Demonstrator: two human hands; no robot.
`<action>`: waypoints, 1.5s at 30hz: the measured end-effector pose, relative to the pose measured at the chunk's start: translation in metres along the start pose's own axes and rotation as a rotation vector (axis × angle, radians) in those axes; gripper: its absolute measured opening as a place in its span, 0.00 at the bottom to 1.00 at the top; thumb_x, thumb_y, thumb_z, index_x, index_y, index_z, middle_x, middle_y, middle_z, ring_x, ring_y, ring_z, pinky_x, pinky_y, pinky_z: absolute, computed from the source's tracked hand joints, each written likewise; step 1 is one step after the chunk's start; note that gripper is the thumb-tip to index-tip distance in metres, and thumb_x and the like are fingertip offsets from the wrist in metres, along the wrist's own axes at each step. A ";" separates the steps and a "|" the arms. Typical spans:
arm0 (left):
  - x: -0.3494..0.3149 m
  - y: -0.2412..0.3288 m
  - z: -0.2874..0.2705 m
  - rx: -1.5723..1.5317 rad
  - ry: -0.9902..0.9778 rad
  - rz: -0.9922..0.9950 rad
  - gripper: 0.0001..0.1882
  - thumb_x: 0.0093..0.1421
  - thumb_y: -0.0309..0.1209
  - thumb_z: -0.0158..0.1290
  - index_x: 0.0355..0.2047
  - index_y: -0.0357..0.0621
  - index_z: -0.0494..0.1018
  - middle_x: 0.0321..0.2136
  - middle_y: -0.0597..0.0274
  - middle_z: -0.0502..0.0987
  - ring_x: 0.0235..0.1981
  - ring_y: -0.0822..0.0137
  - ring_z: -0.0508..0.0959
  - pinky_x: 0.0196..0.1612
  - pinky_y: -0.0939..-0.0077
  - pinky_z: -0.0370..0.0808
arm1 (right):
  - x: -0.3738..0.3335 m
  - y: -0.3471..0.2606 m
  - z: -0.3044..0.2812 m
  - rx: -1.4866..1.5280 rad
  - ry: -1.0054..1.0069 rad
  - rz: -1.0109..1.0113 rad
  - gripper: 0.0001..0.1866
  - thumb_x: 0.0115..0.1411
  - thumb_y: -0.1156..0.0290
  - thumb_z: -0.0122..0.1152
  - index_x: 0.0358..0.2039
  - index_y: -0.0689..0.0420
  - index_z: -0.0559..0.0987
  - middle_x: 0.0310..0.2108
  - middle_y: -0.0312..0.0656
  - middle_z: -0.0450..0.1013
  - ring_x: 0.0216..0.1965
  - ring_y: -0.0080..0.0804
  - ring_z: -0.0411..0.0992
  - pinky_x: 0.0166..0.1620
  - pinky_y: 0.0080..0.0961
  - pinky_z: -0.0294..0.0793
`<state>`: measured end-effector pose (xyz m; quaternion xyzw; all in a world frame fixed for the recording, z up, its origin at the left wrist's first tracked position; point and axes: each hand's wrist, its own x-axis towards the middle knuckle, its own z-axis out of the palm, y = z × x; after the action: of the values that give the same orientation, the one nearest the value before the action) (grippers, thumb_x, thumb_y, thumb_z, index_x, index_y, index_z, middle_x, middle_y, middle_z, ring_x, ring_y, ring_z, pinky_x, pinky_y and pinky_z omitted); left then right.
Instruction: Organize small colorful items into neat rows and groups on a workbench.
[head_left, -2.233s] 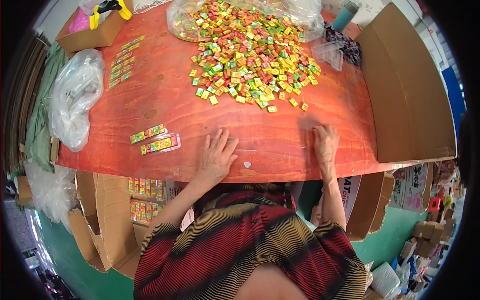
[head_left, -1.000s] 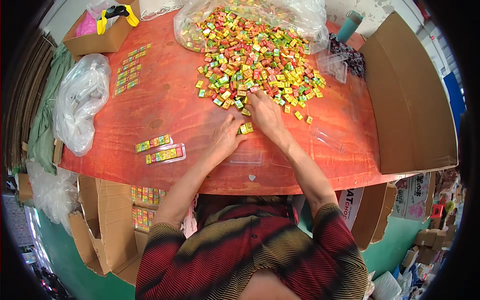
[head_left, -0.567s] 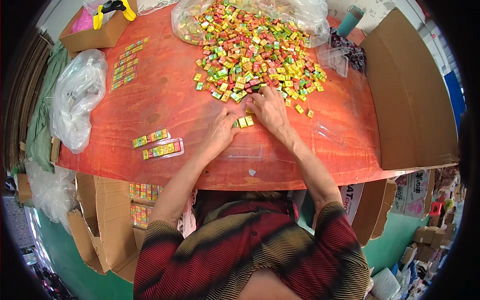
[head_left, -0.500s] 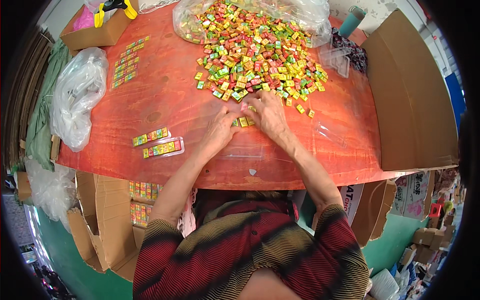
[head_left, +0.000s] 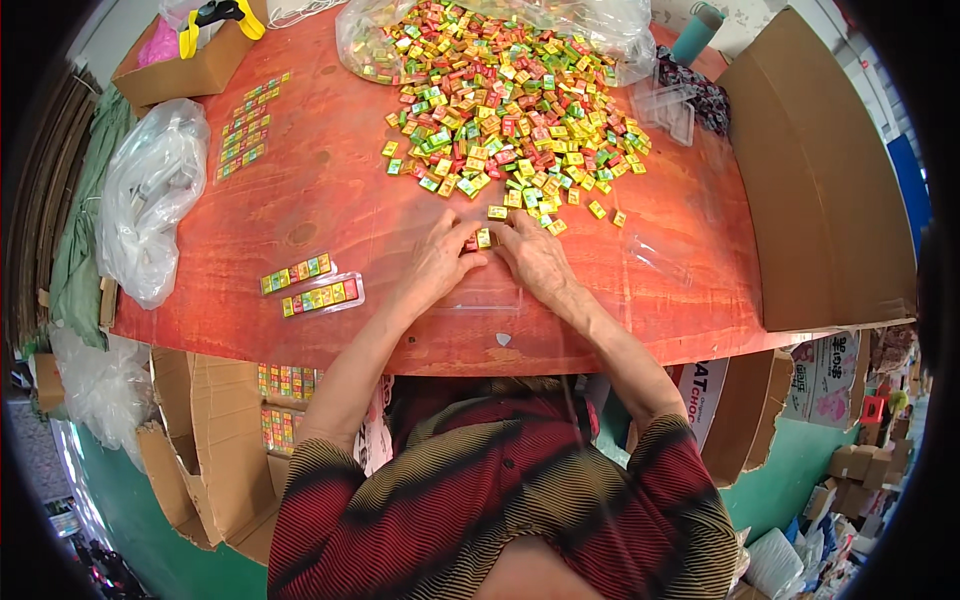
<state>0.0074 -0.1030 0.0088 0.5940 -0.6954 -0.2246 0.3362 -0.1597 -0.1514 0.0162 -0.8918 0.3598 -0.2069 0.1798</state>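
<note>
My left hand [head_left: 436,262] and my right hand [head_left: 541,259] meet over the red table [head_left: 350,200], just in front of the big pile of small coloured boxes [head_left: 520,110]. Between my fingertips stands a short row of small boxes [head_left: 484,238], red and yellow, pinched from both sides; part of it is hidden by my fingers. A single yellow box [head_left: 497,212] lies just beyond, near my right fingers. Close to my wrists lies a clear plastic tray [head_left: 482,304], hard to make out. To the left, two clear trays hold rows of boxes [head_left: 322,298].
Rows of boxes [head_left: 244,135] lie far left, beside a clear plastic bag [head_left: 152,205]. An upright cardboard carton [head_left: 815,180] borders the right side. Clear trays [head_left: 668,112] and a teal bottle [head_left: 698,34] stand back right. Open cartons [head_left: 235,430] sit below the front edge.
My hands have drawn slightly apart at the fingertips, the right one coming back from the pile. Several small boxes now lie loose at the pile's near edge.
</note>
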 end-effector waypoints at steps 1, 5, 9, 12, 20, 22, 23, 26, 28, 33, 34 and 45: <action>0.002 0.001 0.003 0.021 -0.004 -0.005 0.21 0.45 0.29 0.59 0.41 0.44 0.70 0.34 0.54 0.65 0.38 0.52 0.70 0.39 0.63 0.68 | -0.001 0.004 0.002 0.026 0.039 -0.029 0.18 0.47 0.73 0.58 0.41 0.57 0.71 0.33 0.46 0.65 0.37 0.44 0.67 0.37 0.35 0.69; 0.005 0.015 0.009 0.052 -0.021 -0.032 0.18 0.44 0.27 0.59 0.39 0.47 0.72 0.32 0.56 0.65 0.36 0.53 0.70 0.37 0.61 0.68 | -0.009 0.000 -0.004 0.052 0.026 0.044 0.18 0.49 0.73 0.58 0.43 0.54 0.70 0.35 0.46 0.66 0.37 0.47 0.68 0.36 0.37 0.70; 0.009 0.021 0.022 0.013 0.019 0.055 0.18 0.44 0.26 0.59 0.38 0.50 0.72 0.32 0.56 0.66 0.36 0.53 0.71 0.37 0.61 0.68 | -0.020 0.008 -0.007 0.033 0.067 0.073 0.17 0.50 0.73 0.57 0.43 0.55 0.70 0.37 0.46 0.67 0.36 0.47 0.69 0.35 0.37 0.70; 0.011 0.032 0.029 0.058 -0.015 0.035 0.19 0.43 0.25 0.59 0.37 0.49 0.72 0.33 0.55 0.66 0.37 0.52 0.70 0.38 0.61 0.69 | -0.029 0.015 -0.015 -0.005 0.032 0.133 0.16 0.50 0.72 0.58 0.41 0.55 0.71 0.38 0.47 0.67 0.36 0.47 0.69 0.36 0.36 0.71; 0.009 0.021 0.025 0.077 0.025 0.036 0.17 0.46 0.26 0.57 0.38 0.46 0.71 0.33 0.56 0.66 0.36 0.54 0.71 0.37 0.63 0.69 | -0.013 0.018 -0.027 -0.166 0.161 0.318 0.13 0.47 0.66 0.62 0.30 0.58 0.72 0.28 0.46 0.68 0.33 0.45 0.70 0.31 0.37 0.70; 0.010 0.021 0.022 0.077 0.023 0.030 0.17 0.46 0.26 0.57 0.39 0.45 0.71 0.34 0.56 0.67 0.36 0.54 0.71 0.37 0.63 0.69 | -0.005 0.023 -0.015 -0.298 0.244 0.309 0.14 0.46 0.63 0.63 0.26 0.60 0.73 0.28 0.48 0.68 0.32 0.45 0.69 0.30 0.37 0.70; 0.010 0.019 0.021 0.080 0.024 0.029 0.17 0.46 0.26 0.57 0.39 0.45 0.71 0.34 0.56 0.67 0.36 0.54 0.71 0.37 0.63 0.69 | -0.004 0.023 -0.012 -0.296 0.245 0.306 0.14 0.46 0.63 0.63 0.26 0.60 0.73 0.28 0.48 0.68 0.32 0.45 0.69 0.30 0.37 0.70; 0.009 0.015 0.019 0.063 -0.005 0.012 0.17 0.46 0.26 0.57 0.38 0.44 0.71 0.33 0.56 0.67 0.36 0.54 0.71 0.37 0.63 0.69 | -0.003 0.021 -0.007 -0.269 0.236 0.330 0.13 0.45 0.65 0.63 0.28 0.60 0.74 0.29 0.48 0.68 0.33 0.45 0.69 0.32 0.37 0.69; 0.007 0.012 0.015 0.093 -0.019 -0.014 0.16 0.47 0.27 0.58 0.38 0.44 0.71 0.33 0.56 0.67 0.36 0.54 0.72 0.37 0.63 0.69 | -0.009 0.018 -0.005 -0.175 0.252 0.148 0.13 0.45 0.66 0.62 0.31 0.59 0.75 0.30 0.47 0.67 0.35 0.44 0.68 0.35 0.37 0.69; 0.003 0.016 0.009 0.105 -0.022 -0.031 0.16 0.47 0.28 0.57 0.38 0.44 0.71 0.33 0.57 0.67 0.36 0.54 0.72 0.36 0.63 0.69 | -0.007 0.010 -0.012 -0.121 0.135 0.048 0.12 0.47 0.68 0.61 0.33 0.58 0.76 0.29 0.46 0.67 0.35 0.44 0.67 0.36 0.36 0.68; 0.002 0.016 0.009 0.102 -0.029 -0.037 0.16 0.47 0.28 0.57 0.38 0.45 0.71 0.33 0.57 0.67 0.36 0.54 0.72 0.36 0.63 0.68 | 0.001 0.011 -0.014 -0.075 0.152 0.085 0.12 0.47 0.68 0.60 0.33 0.57 0.76 0.29 0.45 0.67 0.34 0.43 0.68 0.34 0.35 0.69; 0.004 0.019 0.007 0.052 -0.002 -0.021 0.15 0.44 0.25 0.59 0.35 0.42 0.72 0.30 0.53 0.65 0.33 0.51 0.71 0.35 0.61 0.69 | 0.087 0.018 0.014 -0.327 0.220 0.052 0.05 0.44 0.76 0.52 0.22 0.62 0.76 0.30 0.51 0.68 0.32 0.46 0.69 0.30 0.37 0.72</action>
<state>-0.0111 -0.1036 0.0181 0.6097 -0.6951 -0.2104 0.3175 -0.1060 -0.2237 0.0165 -0.8715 0.4291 -0.2373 -0.0028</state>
